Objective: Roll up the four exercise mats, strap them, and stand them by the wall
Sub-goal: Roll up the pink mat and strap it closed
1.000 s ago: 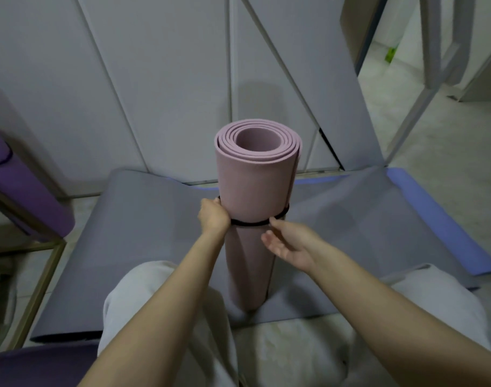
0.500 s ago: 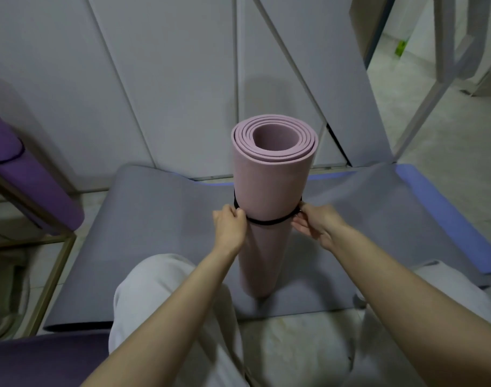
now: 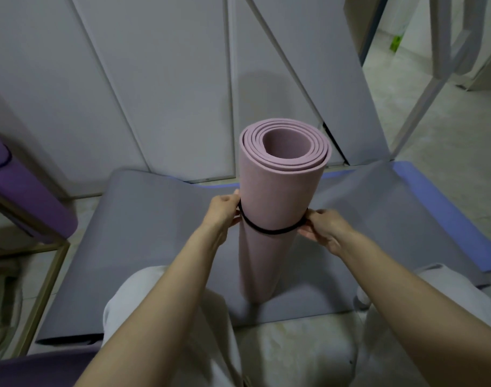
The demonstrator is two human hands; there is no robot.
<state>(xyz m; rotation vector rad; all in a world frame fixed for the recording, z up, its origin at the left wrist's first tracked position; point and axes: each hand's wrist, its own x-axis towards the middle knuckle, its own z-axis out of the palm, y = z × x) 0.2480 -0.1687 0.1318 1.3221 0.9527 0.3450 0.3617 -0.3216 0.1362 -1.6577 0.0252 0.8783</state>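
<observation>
Pink mat (image 3: pixel 280 196) stands upright on the grey mat (image 3: pixel 143 247) so both hands work freely; left hand (image 3: pixel 223 212) and right hand (image 3: pixel 324 227) pinch the black strap (image 3: pixel 269 231) at either side, seating it round the roll.

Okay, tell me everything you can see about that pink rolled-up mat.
The pink mat is a dusty pink, matte, foam-looking sheet rolled into a tube with a hollow core, and its spiral layers show at the top end. It stands upright with its lower end on a flat grey mat on the floor. A thin black strap circles it about midway. The left hand pinches the strap on one side, and the right hand pinches it on the other.
</observation>
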